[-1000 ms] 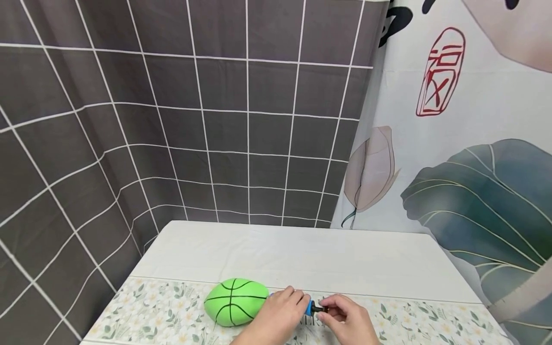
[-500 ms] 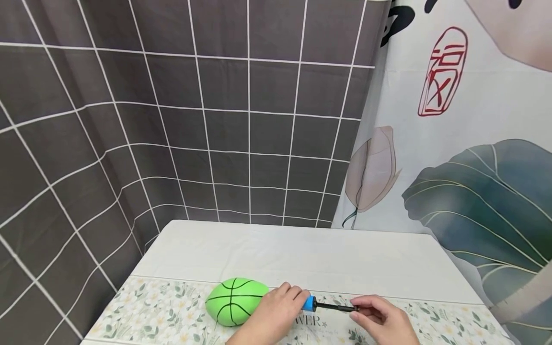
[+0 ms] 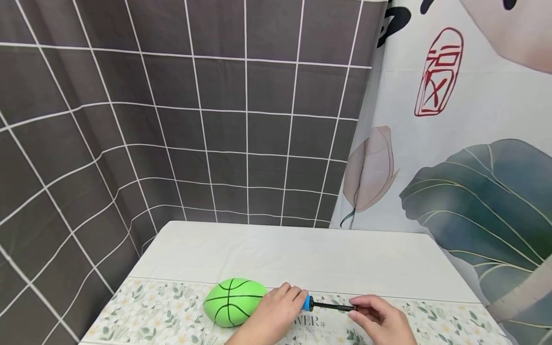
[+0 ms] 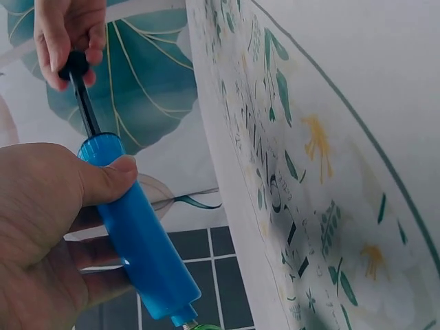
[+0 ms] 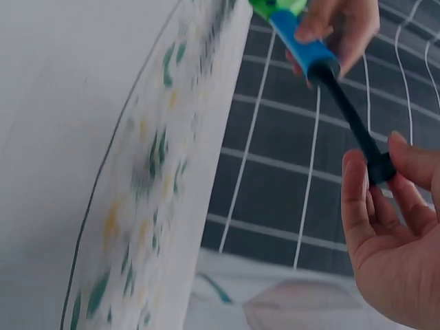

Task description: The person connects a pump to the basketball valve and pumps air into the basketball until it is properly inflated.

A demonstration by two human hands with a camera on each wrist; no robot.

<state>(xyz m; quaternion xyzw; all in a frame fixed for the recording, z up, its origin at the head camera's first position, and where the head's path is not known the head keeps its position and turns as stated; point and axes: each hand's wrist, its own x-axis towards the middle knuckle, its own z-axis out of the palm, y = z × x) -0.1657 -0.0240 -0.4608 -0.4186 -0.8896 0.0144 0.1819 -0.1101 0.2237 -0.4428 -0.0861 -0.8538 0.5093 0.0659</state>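
Observation:
A blue hand pump (image 4: 148, 237) with a black rod is held lengthwise between my two hands. My left hand (image 3: 278, 311) grips the blue barrel, thumb on one side and fingers behind it. The black rod (image 5: 349, 113) stands well out of the barrel. At its outer end my right hand (image 3: 379, 318) pinches the black knob (image 5: 380, 169) between thumb and fingers. A green ball (image 3: 233, 303) with black lines, narrowed to an oval in the head view, lies left of my left hand. The pump's nozzle end points at the ball; my hand hides their junction in the head view.
The table (image 3: 302, 258) has a white cloth with a floral printed band (image 3: 142, 311) along its front. A dark grey curtain (image 3: 224, 134) with white grid lines hangs behind and to the left. A white curtain (image 3: 388, 191) with leaf patterns hangs at the right.
My right hand has moved right with the knob, drawing the rod out of the barrel, mostly in the first half second. My left hand and the ball stay about where they were.

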